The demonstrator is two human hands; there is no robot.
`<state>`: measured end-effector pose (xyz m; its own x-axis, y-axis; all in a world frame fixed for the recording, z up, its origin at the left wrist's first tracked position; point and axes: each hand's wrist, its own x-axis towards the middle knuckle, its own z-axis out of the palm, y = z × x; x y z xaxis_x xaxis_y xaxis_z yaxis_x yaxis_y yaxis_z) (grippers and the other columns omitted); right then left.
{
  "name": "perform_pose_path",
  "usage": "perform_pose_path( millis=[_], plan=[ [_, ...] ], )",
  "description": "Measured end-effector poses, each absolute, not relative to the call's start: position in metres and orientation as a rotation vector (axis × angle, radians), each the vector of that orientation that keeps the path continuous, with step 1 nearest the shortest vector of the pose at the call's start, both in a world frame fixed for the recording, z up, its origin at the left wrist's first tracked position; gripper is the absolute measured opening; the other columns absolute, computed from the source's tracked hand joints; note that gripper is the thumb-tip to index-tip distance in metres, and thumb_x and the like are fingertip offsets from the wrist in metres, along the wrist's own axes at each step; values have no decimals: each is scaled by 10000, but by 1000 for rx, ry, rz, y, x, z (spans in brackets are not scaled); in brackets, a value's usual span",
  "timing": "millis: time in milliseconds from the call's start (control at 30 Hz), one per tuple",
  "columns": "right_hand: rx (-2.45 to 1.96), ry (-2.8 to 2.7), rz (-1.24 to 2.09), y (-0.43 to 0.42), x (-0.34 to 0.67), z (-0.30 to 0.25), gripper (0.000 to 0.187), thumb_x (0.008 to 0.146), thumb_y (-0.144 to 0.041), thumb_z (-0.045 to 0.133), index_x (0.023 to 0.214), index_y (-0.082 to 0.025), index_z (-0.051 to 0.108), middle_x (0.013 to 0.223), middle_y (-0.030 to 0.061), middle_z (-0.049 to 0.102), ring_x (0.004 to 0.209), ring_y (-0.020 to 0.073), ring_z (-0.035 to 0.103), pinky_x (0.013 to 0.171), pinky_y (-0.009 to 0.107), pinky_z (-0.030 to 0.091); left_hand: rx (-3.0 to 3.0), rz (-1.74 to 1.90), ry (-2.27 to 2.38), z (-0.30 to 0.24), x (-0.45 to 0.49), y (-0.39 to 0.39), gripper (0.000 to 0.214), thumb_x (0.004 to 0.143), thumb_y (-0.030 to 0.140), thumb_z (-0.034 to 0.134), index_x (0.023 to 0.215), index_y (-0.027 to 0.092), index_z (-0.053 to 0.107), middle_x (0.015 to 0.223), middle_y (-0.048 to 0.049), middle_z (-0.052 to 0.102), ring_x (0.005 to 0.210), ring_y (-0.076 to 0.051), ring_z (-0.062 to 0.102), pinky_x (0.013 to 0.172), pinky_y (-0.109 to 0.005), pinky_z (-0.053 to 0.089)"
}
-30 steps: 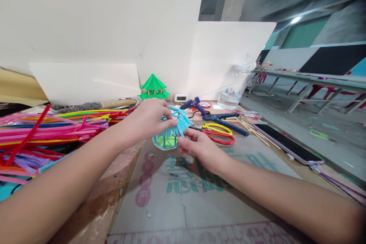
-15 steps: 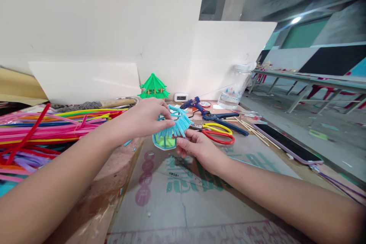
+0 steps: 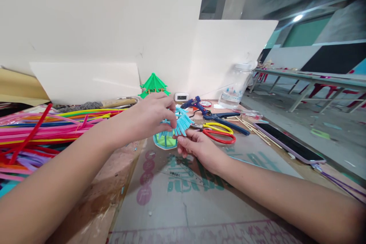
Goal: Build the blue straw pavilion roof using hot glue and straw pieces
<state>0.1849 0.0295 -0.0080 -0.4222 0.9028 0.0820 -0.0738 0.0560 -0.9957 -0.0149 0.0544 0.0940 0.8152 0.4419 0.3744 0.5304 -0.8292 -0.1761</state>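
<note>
A small blue model [image 3: 177, 126] made of straw pieces, with a fringed roof and a green round base, stands on the worktable. My left hand [image 3: 151, 116] pinches its roof from the left, fingers closed on the fringe. My right hand [image 3: 197, 148] grips the model from below and the right, its fingers curled under the roof edge. A finished green pagoda model [image 3: 154, 85] stands behind, against the white board.
A heap of coloured straws [image 3: 51, 127] covers the left side. A blue glue gun [image 3: 197, 105], blue pliers [image 3: 225, 119], red-and-yellow scissors [image 3: 219, 133], wooden sticks [image 3: 254, 131], a phone [image 3: 288, 143], a clear jar [image 3: 236, 87] and a small clock [image 3: 181, 97] lie to the right and behind.
My left hand has shifted slightly right and up over the roof, now covering more of it. My right hand has stayed under the model.
</note>
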Motion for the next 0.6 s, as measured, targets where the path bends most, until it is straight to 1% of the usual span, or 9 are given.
perform_pose_path(
  millis=[200, 333, 433, 500, 600],
  plan=[
    [-872, -1470, 1530, 29, 185, -8, 357, 761, -486, 735, 802, -179, 559, 655, -15, 624, 561, 95, 508, 582, 253, 377, -2661, -395, -743, 83, -14, 63, 183, 917, 267, 550, 817, 216, 695, 917, -51, 622, 977, -222, 530, 877, -357, 370],
    [-875, -1467, 1535, 29, 185, -8, 349, 774, -486, 724, 807, -174, 569, 660, -11, 621, 567, 94, 508, 585, 251, 380, -2570, -488, -875, 85, -13, 65, 202, 959, 258, 454, 915, 179, 634, 907, -59, 629, 898, -218, 536, 817, -355, 390],
    [-869, -1451, 1533, 29, 185, -9, 352, 769, -494, 727, 802, -175, 580, 661, -10, 620, 566, 96, 511, 582, 250, 389, -2539, -507, -1001, 93, -12, 61, 274, 976, 260, 395, 924, 158, 645, 881, -74, 630, 876, -224, 549, 784, -351, 401],
    [-852, -1445, 1532, 29, 185, -9, 353, 766, -493, 731, 808, -174, 586, 661, -11, 618, 564, 94, 511, 578, 247, 394, -2569, -487, -1041, 98, -12, 57, 305, 972, 303, 417, 911, 157, 678, 907, -88, 630, 909, -234, 559, 798, -357, 409],
    [-834, -1457, 1532, 30, 185, -9, 355, 767, -492, 733, 836, -173, 593, 663, -10, 618, 566, 98, 511, 575, 249, 398, -2636, -480, -1038, 98, -12, 54, 277, 915, 404, 542, 921, 195, 724, 947, -83, 630, 980, -250, 559, 842, -368, 415]
  ],
)
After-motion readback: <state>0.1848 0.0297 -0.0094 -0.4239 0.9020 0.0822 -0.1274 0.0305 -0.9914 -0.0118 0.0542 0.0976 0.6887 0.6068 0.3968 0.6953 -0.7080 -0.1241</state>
